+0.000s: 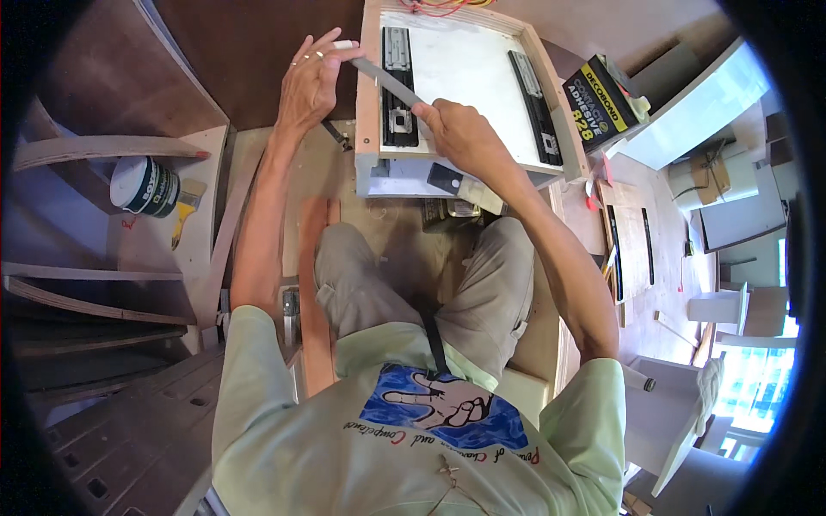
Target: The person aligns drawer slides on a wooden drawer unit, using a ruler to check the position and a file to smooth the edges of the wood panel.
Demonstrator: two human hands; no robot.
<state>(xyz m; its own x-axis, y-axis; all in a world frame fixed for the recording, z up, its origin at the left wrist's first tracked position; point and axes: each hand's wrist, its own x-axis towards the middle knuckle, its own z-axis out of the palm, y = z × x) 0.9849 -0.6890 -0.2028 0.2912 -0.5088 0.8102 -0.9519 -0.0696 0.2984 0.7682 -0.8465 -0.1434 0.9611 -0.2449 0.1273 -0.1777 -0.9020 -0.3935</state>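
Note:
A flat grey file (389,82) lies slantwise across the left wooden edge of a white-lined box (465,69). My right hand (465,136) is closed round its lower end, over the box's front. At the upper end, my left hand (314,82) holds the tip between thumb and forefinger, its other fingers stretched out. White tape wraps one left finger. Black drawer slides (536,107) are fixed along both inner sides of the box; the file and my right hand partly cover the left slide (397,52).
A black and yellow adhesive tin (595,105) stands right of the box. To the left, a shelf holds a dark green and white tub (144,186) and a yellow-handled brush (186,206). Red and yellow wires (443,7) lie behind the box. A wooden strip (317,284) runs beside my left leg.

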